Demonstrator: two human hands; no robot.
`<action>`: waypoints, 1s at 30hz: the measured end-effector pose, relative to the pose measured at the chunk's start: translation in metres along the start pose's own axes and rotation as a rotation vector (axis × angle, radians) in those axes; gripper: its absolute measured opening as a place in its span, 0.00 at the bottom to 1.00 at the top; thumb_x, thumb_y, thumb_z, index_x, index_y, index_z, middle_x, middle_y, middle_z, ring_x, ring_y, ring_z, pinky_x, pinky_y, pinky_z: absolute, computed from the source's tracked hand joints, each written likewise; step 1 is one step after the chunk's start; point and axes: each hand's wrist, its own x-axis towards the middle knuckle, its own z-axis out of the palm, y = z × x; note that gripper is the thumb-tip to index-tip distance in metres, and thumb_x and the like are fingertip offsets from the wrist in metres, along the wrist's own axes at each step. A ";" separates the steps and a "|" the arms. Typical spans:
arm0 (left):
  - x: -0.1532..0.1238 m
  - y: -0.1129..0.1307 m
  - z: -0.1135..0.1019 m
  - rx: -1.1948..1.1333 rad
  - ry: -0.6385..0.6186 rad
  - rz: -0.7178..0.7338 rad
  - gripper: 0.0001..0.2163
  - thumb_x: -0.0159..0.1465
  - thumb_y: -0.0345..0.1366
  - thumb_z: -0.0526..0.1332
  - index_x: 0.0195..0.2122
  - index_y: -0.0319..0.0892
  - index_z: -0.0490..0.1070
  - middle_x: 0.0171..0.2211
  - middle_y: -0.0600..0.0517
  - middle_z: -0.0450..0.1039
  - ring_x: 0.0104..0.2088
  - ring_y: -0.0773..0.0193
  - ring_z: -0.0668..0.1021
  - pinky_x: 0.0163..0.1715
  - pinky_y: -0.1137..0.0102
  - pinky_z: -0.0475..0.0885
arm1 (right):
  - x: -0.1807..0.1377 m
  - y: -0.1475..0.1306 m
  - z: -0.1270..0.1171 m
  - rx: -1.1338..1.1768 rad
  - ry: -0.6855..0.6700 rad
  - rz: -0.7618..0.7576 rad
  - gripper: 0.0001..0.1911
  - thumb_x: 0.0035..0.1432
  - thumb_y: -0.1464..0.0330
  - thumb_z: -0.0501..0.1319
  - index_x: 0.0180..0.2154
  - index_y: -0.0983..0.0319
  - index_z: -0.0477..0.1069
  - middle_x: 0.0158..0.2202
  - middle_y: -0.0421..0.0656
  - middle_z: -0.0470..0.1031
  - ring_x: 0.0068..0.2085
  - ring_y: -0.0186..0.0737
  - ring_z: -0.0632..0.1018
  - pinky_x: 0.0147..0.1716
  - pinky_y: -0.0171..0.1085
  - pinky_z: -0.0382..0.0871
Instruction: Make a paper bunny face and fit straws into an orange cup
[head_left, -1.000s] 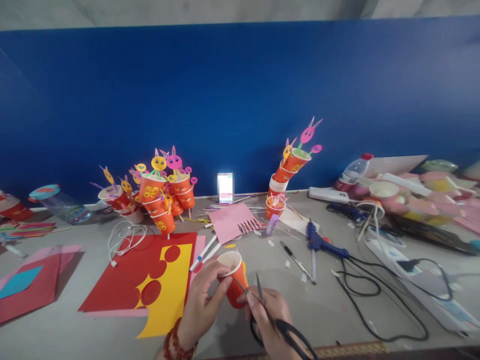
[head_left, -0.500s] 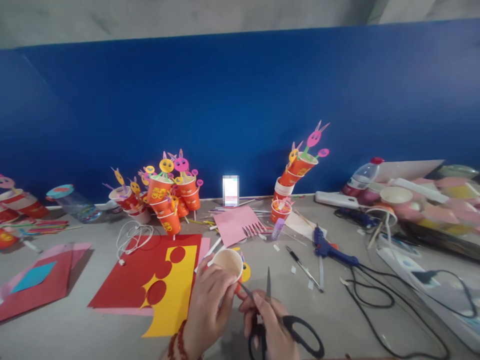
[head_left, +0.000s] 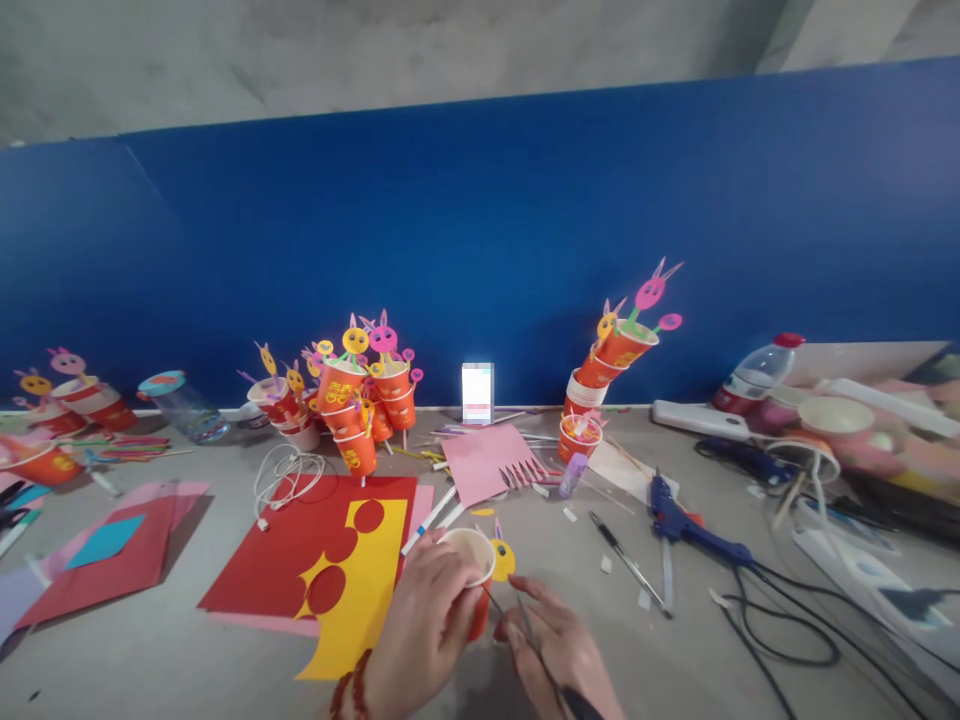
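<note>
Orange paper cup [head_left: 474,580]: held upright just above the grey worktop [head_left: 150,650] at the lower centre, mouth up, white inside; a yellow paper disc [head_left: 502,560] sits against its right side. Left hand [head_left: 420,630]: wrapped around the cup's near wall just below the rim, fingers curled, beaded bracelet [head_left: 352,695] at the wrist. Right hand [head_left: 559,650]: closed on a pair of scissors [head_left: 525,625], thin blades pointing toward the cup's lower right side, black handle mostly cut off at the frame's edge. Handling, judged: the cup is light, thin-walled and easily crushed or creased; it is best held near the rolled rim, where the wall is stiffest, with a light grip. Surroundings: red and yellow cut card [head_left: 330,560] just left of the cup; pink card with a fringed edge [head_left: 487,462] behind it; a cluster of decorated cups with paper rabbit heads [head_left: 360,400] further back on the left; a blue glue gun [head_left: 686,520] with black cable to the right.
</note>
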 end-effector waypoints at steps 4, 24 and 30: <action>0.003 0.006 0.004 0.106 -0.004 0.012 0.08 0.66 0.25 0.52 0.38 0.44 0.68 0.30 0.52 0.72 0.34 0.59 0.76 0.57 0.49 0.64 | -0.006 -0.007 0.003 0.214 0.005 0.352 0.29 0.64 0.46 0.49 0.29 0.58 0.78 0.24 0.45 0.78 0.31 0.46 0.81 0.37 0.39 0.76; 0.005 0.003 0.007 0.099 -0.017 -0.022 0.09 0.66 0.25 0.52 0.38 0.45 0.69 0.31 0.52 0.74 0.34 0.58 0.77 0.54 0.51 0.66 | 0.002 -0.016 0.007 0.324 -0.022 0.393 0.28 0.66 0.49 0.48 0.25 0.58 0.73 0.16 0.39 0.71 0.20 0.40 0.75 0.26 0.36 0.72; 0.006 0.004 0.010 0.156 -0.049 -0.008 0.11 0.64 0.22 0.53 0.39 0.43 0.69 0.31 0.52 0.74 0.35 0.56 0.76 0.52 0.48 0.65 | 0.000 -0.022 0.018 0.597 0.060 0.681 0.31 0.64 0.45 0.46 0.24 0.59 0.70 0.13 0.37 0.65 0.16 0.37 0.67 0.13 0.31 0.56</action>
